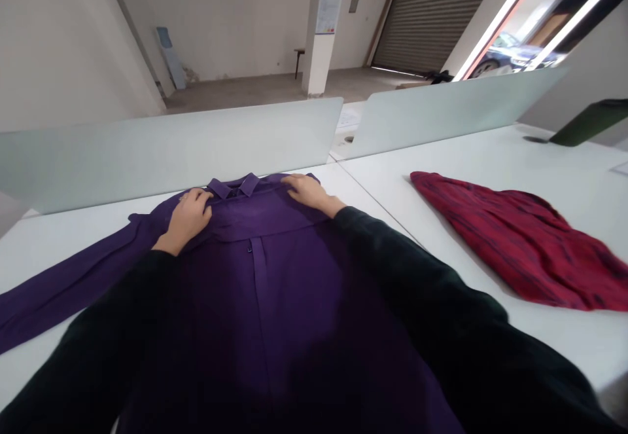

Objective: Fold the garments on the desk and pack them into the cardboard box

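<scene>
Dark sleeves (98, 342) cover both of the person's arms, which reach forward over a purple long-sleeved shirt (260, 309) lying spread on a white surface (549, 179). The cloth looks light, soft and limp, likely to slide and crease rather than hold a shape, so the firmest places to take hold would seem to be the collar (235, 186) and the seamed band across the shoulders. A narrow strip with a small button (250, 249) runs down the middle, and one sleeve (73, 283) stretches out flat to the left.

The left hand (186, 218) rests just beside the collar with its fingers slightly curved; whether it pinches cloth, I cannot tell. The right hand (309, 194) lies open and flat on the shoulder area, gripping nothing.

To the right, well apart from the shirt, lies a crumpled red streaked garment (520, 241). Beyond stands a frosted glass divider (161, 152).
</scene>
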`<act>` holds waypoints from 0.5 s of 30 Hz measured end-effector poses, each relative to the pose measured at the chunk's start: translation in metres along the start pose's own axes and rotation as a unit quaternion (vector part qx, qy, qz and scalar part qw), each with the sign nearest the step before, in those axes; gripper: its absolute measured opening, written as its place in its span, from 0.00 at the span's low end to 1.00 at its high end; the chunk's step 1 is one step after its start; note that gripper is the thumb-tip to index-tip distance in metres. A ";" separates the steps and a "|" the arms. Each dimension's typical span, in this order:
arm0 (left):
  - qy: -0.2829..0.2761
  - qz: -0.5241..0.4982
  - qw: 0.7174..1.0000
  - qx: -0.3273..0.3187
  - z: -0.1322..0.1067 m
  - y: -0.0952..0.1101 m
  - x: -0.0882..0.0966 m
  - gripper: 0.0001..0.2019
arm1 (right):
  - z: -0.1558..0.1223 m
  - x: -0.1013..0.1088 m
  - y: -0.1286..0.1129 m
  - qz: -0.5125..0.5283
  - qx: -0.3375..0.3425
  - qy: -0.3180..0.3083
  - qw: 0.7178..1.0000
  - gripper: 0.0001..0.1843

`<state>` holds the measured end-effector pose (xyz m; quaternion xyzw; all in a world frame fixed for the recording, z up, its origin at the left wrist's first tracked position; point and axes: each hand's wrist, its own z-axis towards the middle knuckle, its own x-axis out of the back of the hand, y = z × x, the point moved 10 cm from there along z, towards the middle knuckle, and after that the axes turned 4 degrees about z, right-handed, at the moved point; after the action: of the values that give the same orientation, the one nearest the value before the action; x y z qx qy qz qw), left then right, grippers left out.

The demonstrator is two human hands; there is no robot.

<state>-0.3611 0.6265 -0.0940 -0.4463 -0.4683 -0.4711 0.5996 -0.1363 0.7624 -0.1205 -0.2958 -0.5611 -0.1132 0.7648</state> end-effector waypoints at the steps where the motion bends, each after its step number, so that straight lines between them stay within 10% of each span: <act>1: -0.011 -0.016 0.999 -0.047 -0.011 0.004 0.001 0.20 | -0.015 0.003 0.002 0.013 0.016 -0.022 1.000 0.20; 7: -0.122 0.021 0.979 -0.163 -0.074 -0.001 -0.009 0.25 | -0.092 0.010 0.007 -0.006 0.089 -0.081 0.993 0.18; 15: -0.133 0.070 0.984 -0.098 -0.064 0.009 -0.001 0.28 | -0.090 0.008 0.008 -0.076 0.079 -0.001 0.994 0.18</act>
<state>-0.3435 0.5651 -0.1066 -0.5928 -0.4635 -0.4081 0.5170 -0.0587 0.7181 -0.1329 -0.1911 -0.5901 -0.1264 0.7741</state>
